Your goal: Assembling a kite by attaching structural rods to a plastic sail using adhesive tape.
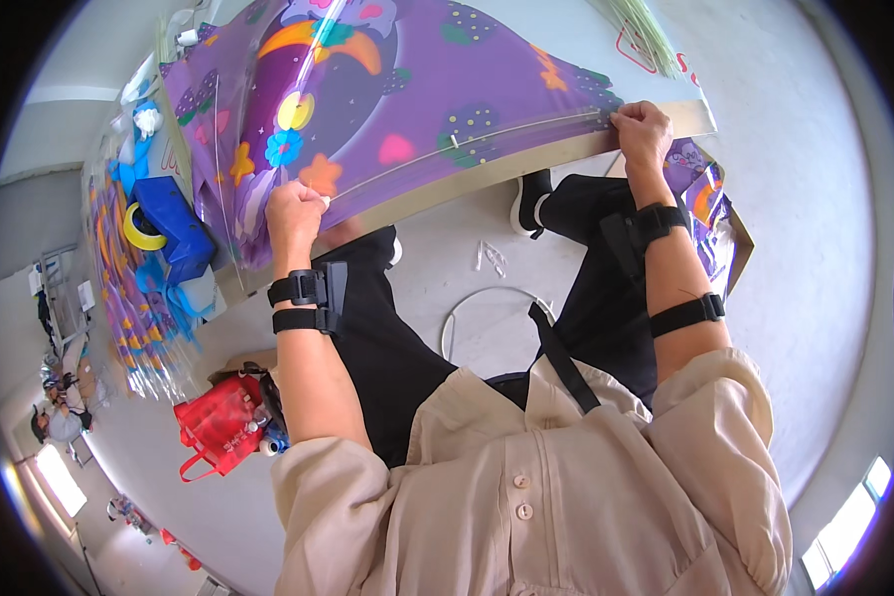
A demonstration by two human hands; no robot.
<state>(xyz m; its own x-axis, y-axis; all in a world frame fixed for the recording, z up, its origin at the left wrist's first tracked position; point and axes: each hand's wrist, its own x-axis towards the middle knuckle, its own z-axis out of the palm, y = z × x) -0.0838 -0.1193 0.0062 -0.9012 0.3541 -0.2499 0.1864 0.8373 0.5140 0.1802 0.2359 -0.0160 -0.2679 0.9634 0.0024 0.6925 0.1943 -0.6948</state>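
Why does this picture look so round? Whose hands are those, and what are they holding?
No robot here: these are a person's left hand and right hand, with black straps on the forearms. A wide camera on the person's head looks down, so straight edges bend. A shiny purple sheet lies on the table, and a thin pale stick runs along its near edge. The right hand pinches the sheet's corner. The left hand pinches something white near the edge, too small to name. A blue tape holder sits at the left, and pale green sticks lie at the far side.
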